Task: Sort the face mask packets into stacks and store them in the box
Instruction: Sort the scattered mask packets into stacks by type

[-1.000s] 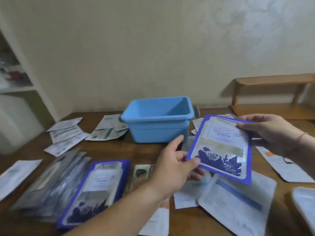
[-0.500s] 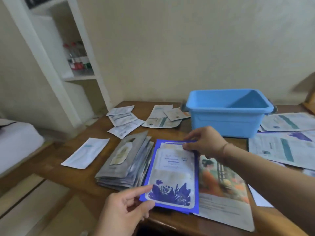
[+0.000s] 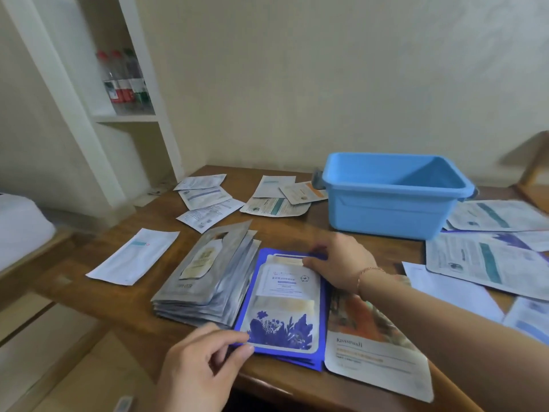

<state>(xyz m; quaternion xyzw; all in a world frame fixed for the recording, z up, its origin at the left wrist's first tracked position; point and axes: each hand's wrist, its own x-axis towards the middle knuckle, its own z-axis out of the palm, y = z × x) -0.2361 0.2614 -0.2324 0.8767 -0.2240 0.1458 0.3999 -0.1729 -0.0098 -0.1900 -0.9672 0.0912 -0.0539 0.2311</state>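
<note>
The left hand's (image 3: 197, 371) curled fingers (image 3: 234, 346) pinch the near-left corner of the glossy blue-bordered face mask packet (image 3: 283, 304), a flat rectangle printed with dark blue flowers. The right hand (image 3: 341, 263) lies on its far edge, fingers fairly straight and pressing it flat onto a blue stack near the front edge of the brown wooden bench (image 3: 118, 295). Just beside it to the left sits a fanned stack of silvery foil packets (image 3: 208, 281). The smooth light-blue plastic box (image 3: 392, 194) stands towards the back edge.
</note>
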